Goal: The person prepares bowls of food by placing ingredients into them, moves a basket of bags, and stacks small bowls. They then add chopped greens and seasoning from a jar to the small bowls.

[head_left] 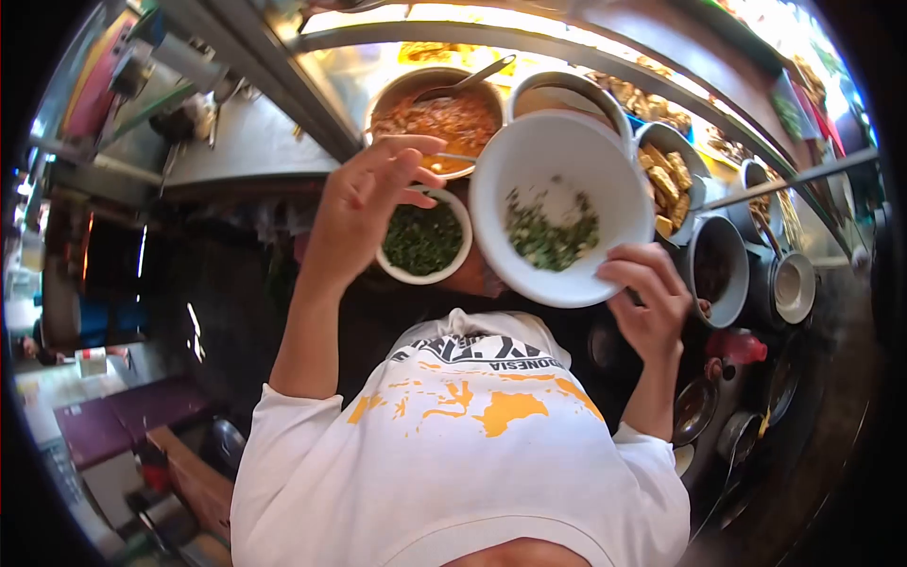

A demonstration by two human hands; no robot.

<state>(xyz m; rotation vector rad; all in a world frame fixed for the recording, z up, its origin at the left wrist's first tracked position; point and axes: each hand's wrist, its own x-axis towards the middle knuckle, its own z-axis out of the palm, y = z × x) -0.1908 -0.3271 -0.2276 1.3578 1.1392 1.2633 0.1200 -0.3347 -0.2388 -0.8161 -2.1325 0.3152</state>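
Note:
My right hand (650, 295) grips the lower right rim of a large white bowl (491, 203), which tilts toward me. Chopped green herbs (553, 231) lie in its bottom. My left hand (364, 194) is raised at the bowl's left, with curled fingers closed around a thin metal handle (457, 156); its far end is hidden at the bowl. Below that hand stands a smaller white bowl (463, 260) full of chopped greens (422, 236). Behind my left fingers is a pot of red-orange stew (444, 121) with a ladle (484, 74) in it.
Another round pot (567, 80) is partly hidden behind the large bowl. Pans of brown fried pieces (666, 180) and dark food (713, 269) stand to the right. Metal frame bars (529, 40) cross above. A steel counter (250, 142) lies at the left; more pans hang or stand lower right.

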